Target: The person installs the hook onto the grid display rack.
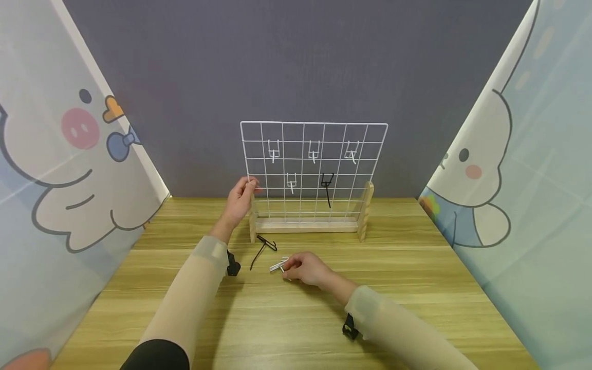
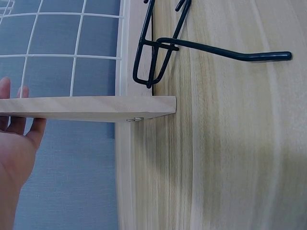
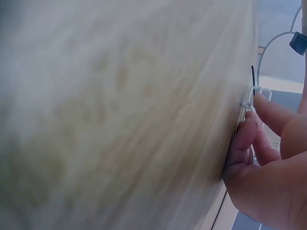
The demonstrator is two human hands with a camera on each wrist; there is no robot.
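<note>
Pinched between my right hand's (image 1: 309,268) thumb and fingertips, the grip is clamped on a white hook (image 1: 279,265) that lies on the desk (image 1: 296,318), just in front of the wire grid (image 1: 313,169). My left hand (image 1: 240,198) curls round the grid's left edge above the wooden stand (image 1: 305,225), steadying it. A black hook (image 1: 263,246) lies loose on the desk between my hands. Four white hooks and one black one already hang on the grid. I judge this the pick-up step; next calls for lifting the white hook and seating its prongs over a free wire.
</note>
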